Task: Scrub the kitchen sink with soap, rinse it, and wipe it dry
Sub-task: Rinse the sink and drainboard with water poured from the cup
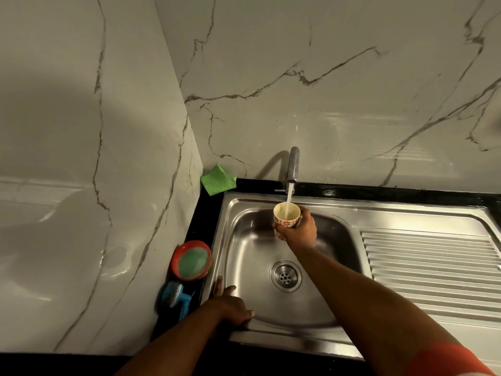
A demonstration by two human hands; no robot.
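A steel sink (244,256) with a round drain (286,276) fills the middle of the head view. Water runs from the tap (293,164) into a white cup with red flowers (286,217). My right hand (302,229) grips that cup under the stream, over the back of the basin. My left hand (230,305) rests flat on the sink's front left rim, fingers spread. A red tub of green soap (193,260) and a blue scrub brush (174,295) lie on the black counter to the left. A folded green cloth (217,180) sits in the back corner.
A ribbed steel drainboard (431,267) stretches to the right of the basin. Marble walls (352,90) close in behind and on the left. A narrow black counter strip (393,192) runs along the back.
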